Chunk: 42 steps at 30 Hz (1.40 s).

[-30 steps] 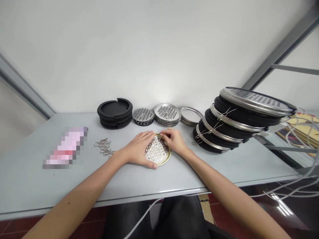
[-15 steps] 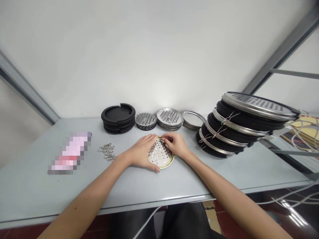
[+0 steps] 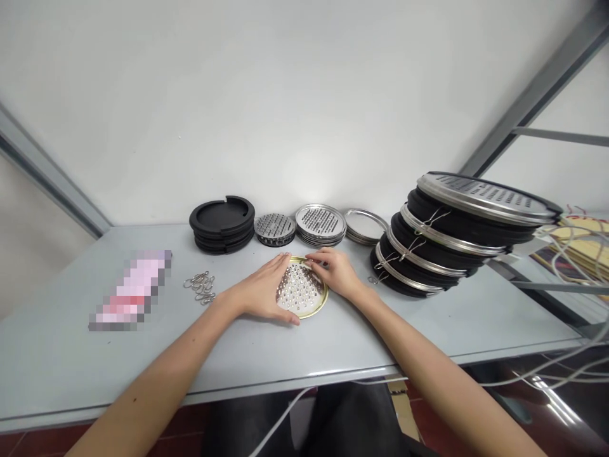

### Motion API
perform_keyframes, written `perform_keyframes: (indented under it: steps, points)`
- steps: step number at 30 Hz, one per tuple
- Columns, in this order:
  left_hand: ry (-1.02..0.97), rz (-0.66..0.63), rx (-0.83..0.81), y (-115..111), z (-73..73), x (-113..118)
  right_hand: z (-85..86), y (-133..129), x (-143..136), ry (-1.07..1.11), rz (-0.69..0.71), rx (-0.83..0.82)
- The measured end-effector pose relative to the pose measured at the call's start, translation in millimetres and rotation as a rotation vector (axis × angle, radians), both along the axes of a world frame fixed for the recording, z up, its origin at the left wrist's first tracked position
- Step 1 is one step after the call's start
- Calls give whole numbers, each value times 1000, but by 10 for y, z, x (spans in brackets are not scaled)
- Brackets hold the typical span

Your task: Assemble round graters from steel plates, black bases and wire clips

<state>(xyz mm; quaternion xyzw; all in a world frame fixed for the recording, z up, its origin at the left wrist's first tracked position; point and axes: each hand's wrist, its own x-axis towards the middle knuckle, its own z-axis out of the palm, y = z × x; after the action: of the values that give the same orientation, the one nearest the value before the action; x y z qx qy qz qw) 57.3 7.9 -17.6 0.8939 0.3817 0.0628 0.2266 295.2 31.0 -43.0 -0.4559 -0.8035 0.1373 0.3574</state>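
A round metal grater disc (image 3: 301, 293) with raised holes and a yellowish rim lies on the grey table in front of me. My left hand (image 3: 264, 289) spans its left side, fingers at the far edge and thumb by the near edge, gripping it. At the far right of the rim, the thumb and fingers of my right hand (image 3: 333, 270) are pinched together against the disc. Whether a small part sits between those fingertips is hidden. Beyond my hands stand a stack of rimmed grater discs (image 3: 321, 223), smaller grater discs (image 3: 275, 227) and plain metal rings (image 3: 365, 225).
Black ring-shaped holders (image 3: 222, 222) are stacked at the back left. Loose wire clips (image 3: 202, 287) lie left of my hands, near a blurred pink item (image 3: 133, 289). A tall leaning stack of clipped black-and-metal assemblies (image 3: 457, 235) rises on the right, beside a metal frame (image 3: 533, 111).
The view has shifted slightly, so things on the table appear a little further left. Both hands keep nearly the same place on the grater disc.
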Motion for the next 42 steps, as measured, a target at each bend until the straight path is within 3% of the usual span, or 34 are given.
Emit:
perform_keyframes:
  steps: [5,14,22,33,42]
  points:
    - [-35,-45,-33,35,26,-112,11,-13,-8,46,-21,9]
    - [-63,76,91,-101,-31,226,-47,-39,-56,-47,-36,3]
    - [-72,80,68,-122,-9,239,-90,-25,-53,-40,-66,25]
    - [-84,113,60,-112,-44,242,-74,-31,-54,-185,-59,35]
    - [-15,160,69,-100,-63,238,1,-49,-106,-463,-68,79]
